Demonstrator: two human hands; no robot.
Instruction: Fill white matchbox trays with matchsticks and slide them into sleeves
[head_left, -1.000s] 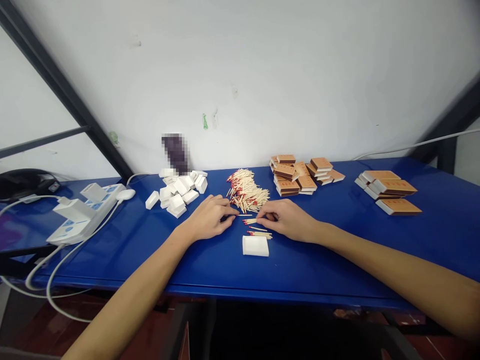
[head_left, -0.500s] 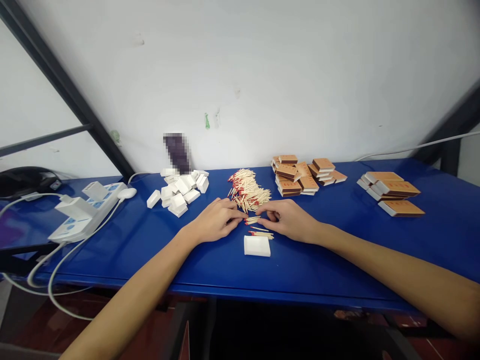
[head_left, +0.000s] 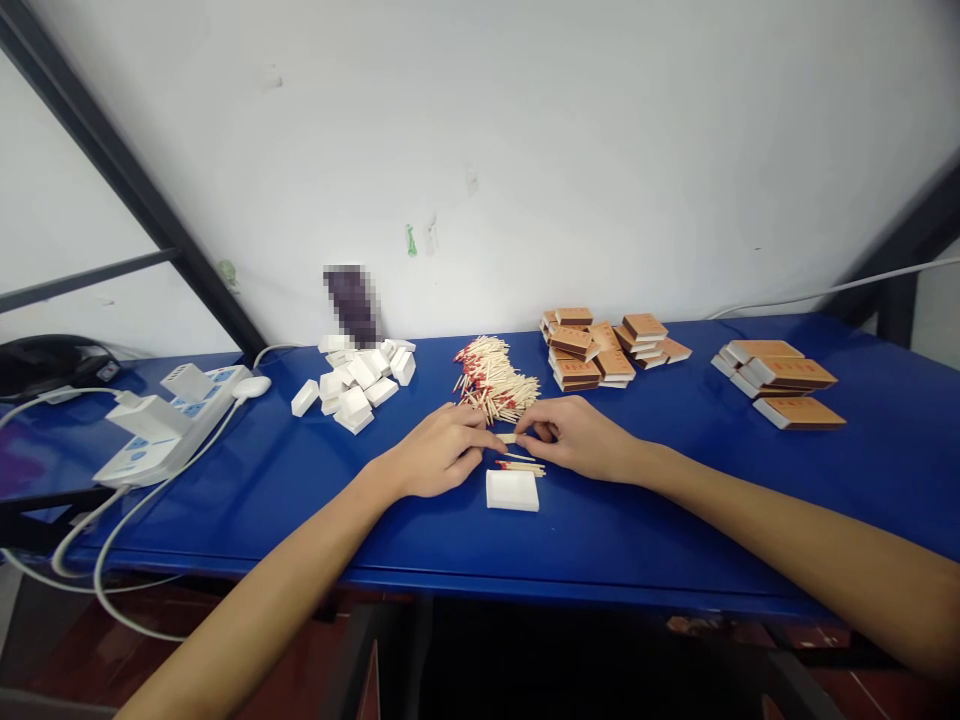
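A small bundle of matches [head_left: 507, 438] lies between my hands, just in front of the big match pile [head_left: 495, 380]. My left hand [head_left: 448, 447] has its fingers closed over the red-head end, so the heads are hidden. At the bare ends, my right hand [head_left: 570, 437] pinches the sticks with thumb and forefinger. Closer to me, several loose matches [head_left: 523, 467] lie on the blue table, heads to the left. Just below them sits a white matchbox tray [head_left: 512, 490].
White matchbox trays [head_left: 360, 380] are heaped at left, by a pixelated dark object [head_left: 352, 305]. Brown matchboxes [head_left: 592, 350] stand in a pile right of the matches, with another stack [head_left: 787, 375] farther right. A power strip [head_left: 172, 430] with cables occupies the left end.
My left hand has slid slightly right and toward me, its fingers now covering the match heads that showed before. My right hand remains at the bare ends.
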